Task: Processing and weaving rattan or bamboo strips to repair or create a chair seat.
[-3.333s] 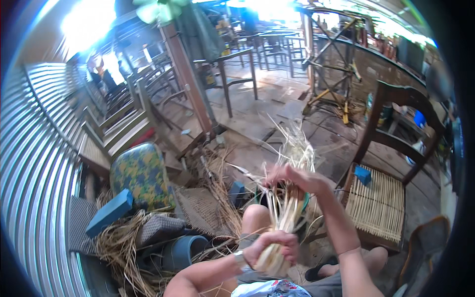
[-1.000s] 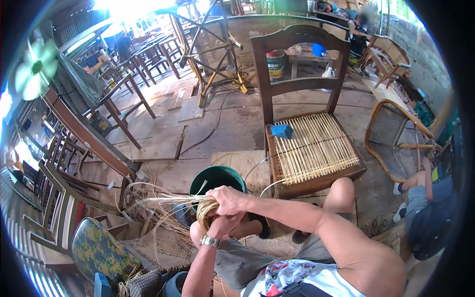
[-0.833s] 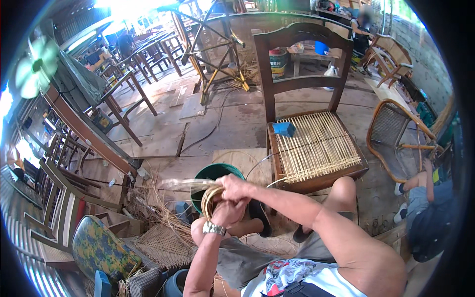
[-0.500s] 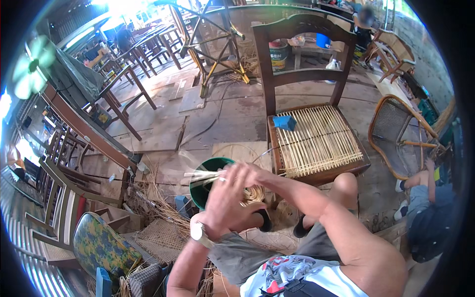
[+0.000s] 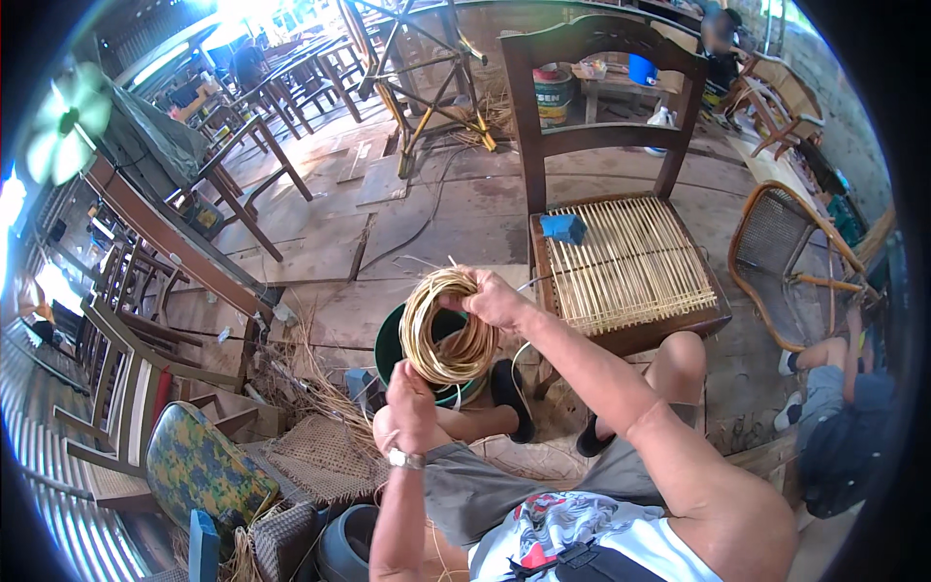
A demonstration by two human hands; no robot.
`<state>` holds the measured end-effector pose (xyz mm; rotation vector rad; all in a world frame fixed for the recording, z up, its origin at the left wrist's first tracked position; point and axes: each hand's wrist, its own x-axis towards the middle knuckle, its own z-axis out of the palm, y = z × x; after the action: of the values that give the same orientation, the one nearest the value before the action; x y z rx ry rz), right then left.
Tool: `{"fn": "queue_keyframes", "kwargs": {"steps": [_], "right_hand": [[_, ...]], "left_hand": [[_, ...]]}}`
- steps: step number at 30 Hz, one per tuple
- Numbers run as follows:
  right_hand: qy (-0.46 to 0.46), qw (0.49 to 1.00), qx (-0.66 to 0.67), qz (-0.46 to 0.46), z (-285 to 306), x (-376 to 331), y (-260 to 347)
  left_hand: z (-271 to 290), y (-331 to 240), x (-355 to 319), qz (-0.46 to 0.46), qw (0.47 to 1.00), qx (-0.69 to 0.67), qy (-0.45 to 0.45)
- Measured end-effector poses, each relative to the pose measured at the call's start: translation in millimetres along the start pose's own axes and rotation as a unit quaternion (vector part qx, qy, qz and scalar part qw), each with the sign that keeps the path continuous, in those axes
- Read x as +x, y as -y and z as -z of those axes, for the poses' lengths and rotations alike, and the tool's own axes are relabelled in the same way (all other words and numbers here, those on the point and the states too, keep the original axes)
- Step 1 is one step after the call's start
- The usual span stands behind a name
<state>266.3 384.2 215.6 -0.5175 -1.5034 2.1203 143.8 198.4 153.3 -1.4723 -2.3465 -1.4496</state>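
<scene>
A round coil of pale cane strands (image 5: 419, 335) is held up between my hands, with loose ends trailing from it. Its upper right side is gripped by my right hand (image 5: 497, 299), fingers wrapped round the strands. At the coil's lower left edge my left hand (image 5: 411, 400) is closed in a pinch on it. Below and partly behind the coil stands a green bucket (image 5: 386, 347); its inside is mostly hidden. Ahead to the right is a dark wooden chair (image 5: 606, 139), its seat (image 5: 630, 267) strung with parallel cane strips. On the seat's far left corner lies a blue block (image 5: 562, 229).
A cane-backed chair (image 5: 771, 262) lies at the right, near another person (image 5: 839, 427). Loose cane scraps (image 5: 325, 407), a camouflage-patterned cushion (image 5: 204, 466) and a woven mat (image 5: 325, 456) crowd the left. A fan (image 5: 68, 121) and wooden frames (image 5: 126, 388) stand farther left.
My hands were together over the bucket, the left blurred near pale strand ends. Now they are apart, with the coil lifted into view between them. A blue-grey tub shows beside my left forearm.
</scene>
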Motion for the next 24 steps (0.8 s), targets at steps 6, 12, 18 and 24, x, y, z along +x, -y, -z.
{"fn": "queue_keyframes", "kwargs": {"steps": [6,12,18,24], "right_hand": [[-0.157,0.958,0.037,0.237,-25.6,32.2,-28.7],[-0.378,0.896,0.047,0.229,-53.5,49.9,-55.6],[-0.318,0.901,0.231,0.185,-66.0,31.0,-83.7],[-0.269,0.920,0.127,0.257,-94.9,34.3,-101.2]], "left_hand": [[-32.9,-4.8,-13.8,0.174,0.955,-0.211,-0.115],[-68.1,-22.0,12.8,0.292,0.851,-0.417,-0.129],[-49.4,-52.8,31.3,0.158,0.671,-0.721,-0.073],[-38.4,-8.4,59.0,0.306,0.787,-0.516,-0.139]]}}
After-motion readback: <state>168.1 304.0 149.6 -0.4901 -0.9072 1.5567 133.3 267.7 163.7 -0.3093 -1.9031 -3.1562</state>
